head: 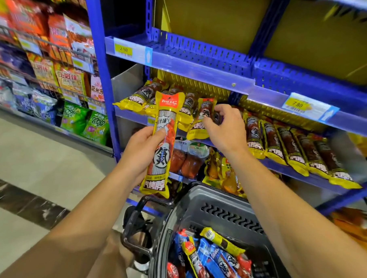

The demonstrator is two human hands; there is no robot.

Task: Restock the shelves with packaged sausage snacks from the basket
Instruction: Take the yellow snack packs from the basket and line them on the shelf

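The left hand [143,146] grips a yellow sausage pack [164,142] upright, near the blue shelf [282,164]; the right hand [225,128] reaches farther in, its grip curled on a pack lying on the shelf [201,120] among a row of like packs; more packs lie in the grey basket [217,209] nearest the camera.

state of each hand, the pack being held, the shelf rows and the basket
left hand: grips a yellow sausage pack, held upright
right hand: fingers curled on a shelf pack
sausage shelf: partly stocked, packs in rows
top shelf: bare
basket: holds mixed packs
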